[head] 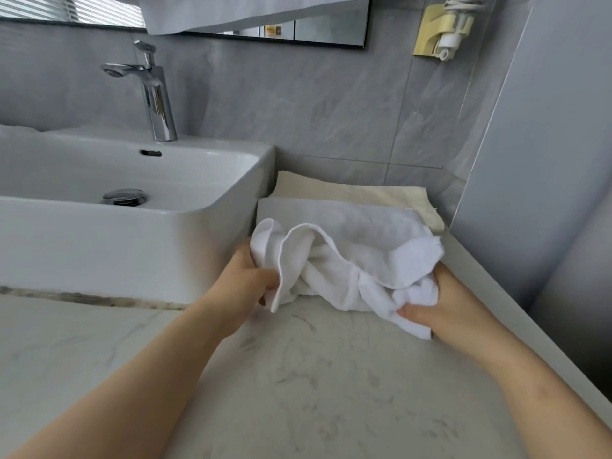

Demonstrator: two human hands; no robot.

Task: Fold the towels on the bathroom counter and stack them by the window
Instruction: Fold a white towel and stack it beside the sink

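Note:
A crumpled white towel (347,260) lies on the marble counter (298,385) to the right of the sink. My left hand (245,279) grips its left end, fingers curled into the cloth. My right hand (440,309) grips its right end, thumb pinching a bunched corner. Behind the white towel a cream towel (364,192) lies flat against the back wall, partly hidden by the white one.
A white basin (132,246) with a chrome tap (155,94) stands at the left. A grey wall (546,160) closes the counter on the right. Window blinds (66,8) show at top left. A hair dryer holder (443,31) hangs on the back wall.

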